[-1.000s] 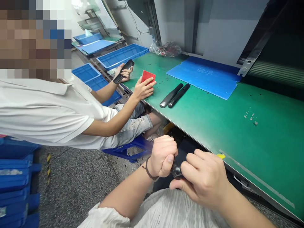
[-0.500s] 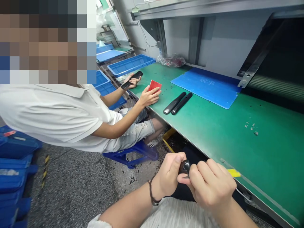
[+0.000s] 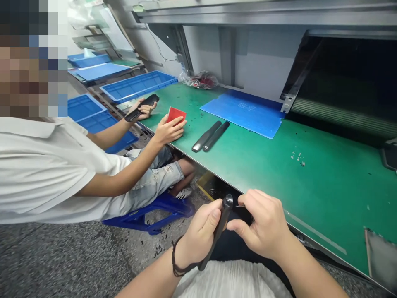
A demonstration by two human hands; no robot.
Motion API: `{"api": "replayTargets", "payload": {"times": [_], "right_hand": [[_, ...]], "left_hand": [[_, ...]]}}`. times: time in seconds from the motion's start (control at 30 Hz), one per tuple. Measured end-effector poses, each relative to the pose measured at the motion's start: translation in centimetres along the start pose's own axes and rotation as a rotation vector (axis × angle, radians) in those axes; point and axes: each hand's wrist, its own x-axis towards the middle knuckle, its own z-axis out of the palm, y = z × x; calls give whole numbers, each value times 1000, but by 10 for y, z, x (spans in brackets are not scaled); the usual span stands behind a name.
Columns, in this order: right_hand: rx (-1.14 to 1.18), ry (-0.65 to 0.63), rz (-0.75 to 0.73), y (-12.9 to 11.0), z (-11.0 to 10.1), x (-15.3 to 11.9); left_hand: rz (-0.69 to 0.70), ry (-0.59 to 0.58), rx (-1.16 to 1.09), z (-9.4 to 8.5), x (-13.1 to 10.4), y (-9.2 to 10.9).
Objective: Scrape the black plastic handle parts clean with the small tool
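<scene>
My left hand [image 3: 203, 231] is closed around a long, slim black plastic handle [image 3: 222, 221], its rounded glossy end pointing up and away. My right hand [image 3: 263, 225] is curled just right of that end, thumb and forefinger a little apart. From its fingertips a thin, dark tip, seemingly of a knife [image 3: 238, 206], reaches towards the handle; the rest of it is hidden in the hand. On the green table [image 3: 257, 165] lie two similar black handles, a wider one [image 3: 206, 136] and a narrower one [image 3: 217, 135], side by side.
At my left a co-worker sits on a blue stool [image 3: 149, 215], holding a black part [image 3: 142, 108] and a red sheet [image 3: 176, 116]. A blue sheet [image 3: 245, 111] lies at the table's back. Blue bins [image 3: 139, 85] stand farther left, a yellow-rimmed bin [image 3: 204, 190] below the table edge.
My right hand has drawn away from the handle's end, and the handle now shows along its length. The yellow piece behind my right hand has dropped from sight. The view has turned right.
</scene>
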Motion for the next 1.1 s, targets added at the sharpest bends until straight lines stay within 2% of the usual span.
{"api": "replayTargets", "payload": {"times": [0.17, 0.4, 0.57, 0.93, 1.1], "right_hand": [[-105, -25, -13, -5, -4, 14], [-317, 103, -138, -8, 0, 10], [-410, 171, -137, -6, 8, 4], [-341, 37, -119, -7, 27, -16], [-341, 24, -96, -9, 30, -25]], "left_hand": [[31, -39, 3, 5, -1, 7], [-52, -4, -79, 11, -4, 7], [-109, 43, -140, 18, 1, 8], [-202, 216, -154, 21, 17, 12], [-229, 275, -174, 23, 22, 11]]}}
